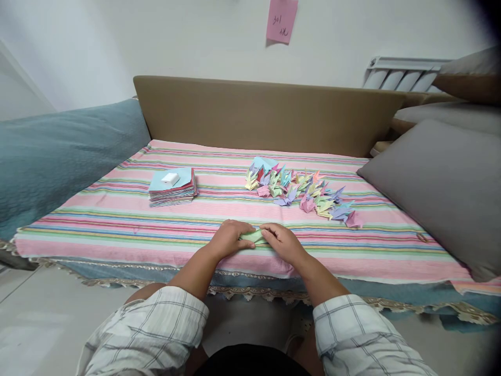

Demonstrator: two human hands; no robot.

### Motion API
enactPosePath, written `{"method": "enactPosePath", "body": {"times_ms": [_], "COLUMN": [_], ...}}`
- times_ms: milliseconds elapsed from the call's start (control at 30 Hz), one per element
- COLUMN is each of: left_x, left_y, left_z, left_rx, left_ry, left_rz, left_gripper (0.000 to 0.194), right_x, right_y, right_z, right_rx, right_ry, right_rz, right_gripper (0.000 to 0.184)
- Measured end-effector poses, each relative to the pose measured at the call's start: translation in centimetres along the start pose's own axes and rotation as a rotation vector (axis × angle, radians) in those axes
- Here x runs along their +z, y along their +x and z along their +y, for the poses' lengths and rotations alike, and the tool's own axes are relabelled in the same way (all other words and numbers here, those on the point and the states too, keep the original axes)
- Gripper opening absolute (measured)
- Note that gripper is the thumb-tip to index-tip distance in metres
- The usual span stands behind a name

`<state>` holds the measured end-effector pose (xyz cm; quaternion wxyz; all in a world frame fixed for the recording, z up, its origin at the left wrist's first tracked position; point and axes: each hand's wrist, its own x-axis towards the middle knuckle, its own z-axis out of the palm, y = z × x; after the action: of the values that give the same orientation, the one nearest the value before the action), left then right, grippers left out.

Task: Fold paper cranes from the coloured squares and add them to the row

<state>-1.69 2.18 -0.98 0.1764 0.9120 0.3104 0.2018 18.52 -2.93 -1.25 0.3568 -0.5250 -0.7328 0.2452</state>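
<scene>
"Green paper [253,236]: one piece. Position?"

"Over the striped cloth's [129,230] near side, pinched by left fingers [246,244] and right fingers [271,236]."

"Beyond?"

"Folded cranes [307,203], overlapping, exact count unclear. One paper stack [172,196], one white block [170,178] atop. One pink wall note [281,21]."

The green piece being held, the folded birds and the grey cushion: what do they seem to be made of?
Green piece: likely thin matte paper, judging by its flat, folded look.
Folded birds: matte coloured paper, shown by crisp creases and sharp points.
Grey cushion: dull, smooth fabric, from its soft, plump shape; cotton or synthetic, I can't tell.
</scene>
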Motion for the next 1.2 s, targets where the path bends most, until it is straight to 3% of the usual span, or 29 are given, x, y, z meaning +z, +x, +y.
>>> {"method": "enactPosePath", "body": {"times_ms": [100,267,400,533,800,1100,1200], "left_x": [-0.1,-0.2,-0.4,-0.4,0.0,-0.1,0.0], "left_y": [-0.1,-0.2,-0.1,0.1,0.1,0.3,0.3], "left_z": [0.6,1.5,1.7,1.6,1.9,1.9,1.8], "left_rx": [-0.055,-0.204,-0.122,-0.077,-0.214,-0.223,-0.223], "left_ry": [0.009,0.013,0.050,0.106,0.093,0.074,0.070], "left_rz": [0.001,0.090,0.042,0.001,0.021,0.012,0.011], "left_gripper": [0.052,0.030,0.018,0.022,0.009,0.004,0.005], "right_x": [0.2,0.5,0.4,0.2,0.1,0.0,-0.2], "right_y": [0.3,0.7,0.9,1.0,1.2,1.2,1.0], "right_z": [-0.3,-0.5,-0.3,-0.1,0.1,0.1,-0.3], "right_rx": [0.081,0.178,0.207,0.229,0.161,0.078,0.052], "right_ry": [-0.021,-0.007,0.039,0.069,-0.043,-0.074,-0.042], "right_rz": [0.045,0.049,0.035,0.002,-0.021,-0.077,-0.074], "right_gripper": [0.022,0.014,0.014,0.016,0.021,0.031,0.024]}}
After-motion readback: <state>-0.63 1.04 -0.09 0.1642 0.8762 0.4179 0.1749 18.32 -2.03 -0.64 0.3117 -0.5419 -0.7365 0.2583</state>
